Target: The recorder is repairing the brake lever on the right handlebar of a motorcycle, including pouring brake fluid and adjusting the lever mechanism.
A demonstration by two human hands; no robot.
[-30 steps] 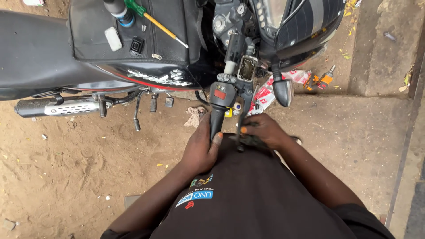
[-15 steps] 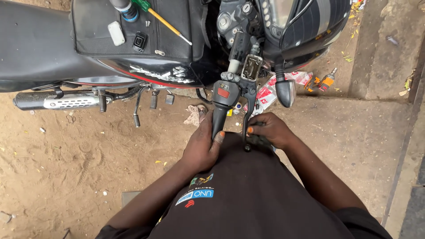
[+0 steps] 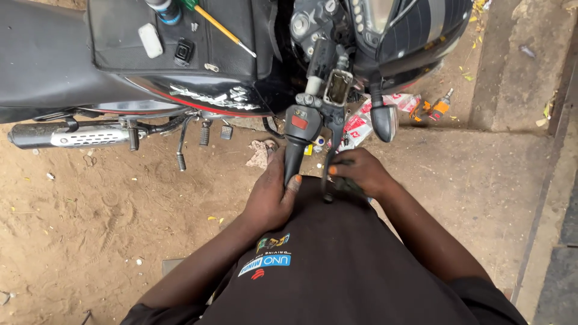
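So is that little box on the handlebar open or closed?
Open. The small box above the handlebar grip has no lid on it, and its pale hollow inside shows from above.

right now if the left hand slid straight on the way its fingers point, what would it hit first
The left hand wraps the handlebar grip, fingers pointing up along it toward the bike. Going straight on, it would likely first meet the switch housing with the red button at the top of the grip, though depth is hard to judge.
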